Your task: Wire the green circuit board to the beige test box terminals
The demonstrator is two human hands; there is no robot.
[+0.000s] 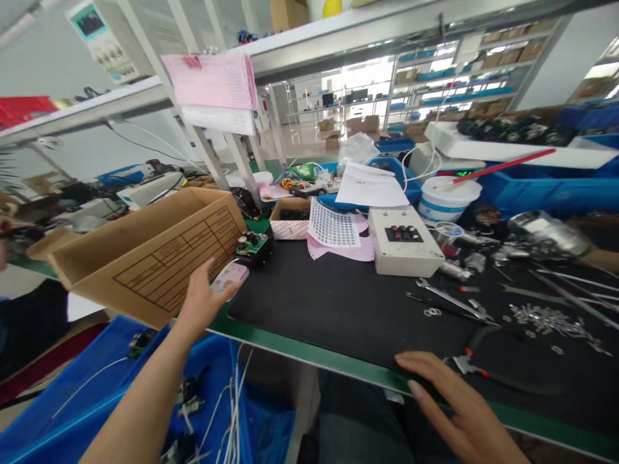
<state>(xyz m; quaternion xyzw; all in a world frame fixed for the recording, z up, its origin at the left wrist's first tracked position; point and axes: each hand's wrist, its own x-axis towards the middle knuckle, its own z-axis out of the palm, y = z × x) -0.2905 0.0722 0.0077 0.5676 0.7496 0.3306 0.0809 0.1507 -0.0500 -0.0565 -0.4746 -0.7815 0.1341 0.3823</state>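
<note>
My left hand [203, 299] is stretched out with thumb and fingers apart, beside a cardboard box [178, 264] and right by a small pink-and-white patterned item [231, 278] at the left end of the black mat [309, 303]. Whether it touches that item is unclear. My right hand [449, 403] rests at the mat's front edge, fingers extended and nothing in them. Pliers with dark handles [467, 364] lie just beyond it. A green circuit board [252, 243] sits on a black block behind the patterned item.
A grey box with black terminals [406, 248], a dotted sheet [333, 225] and a white tub [447, 201] stand at the back. Wrenches [454, 299] and scattered screws [546, 319] lie at right. Blue bins [217, 361] with cables are below left. A person's hand shows at far left.
</note>
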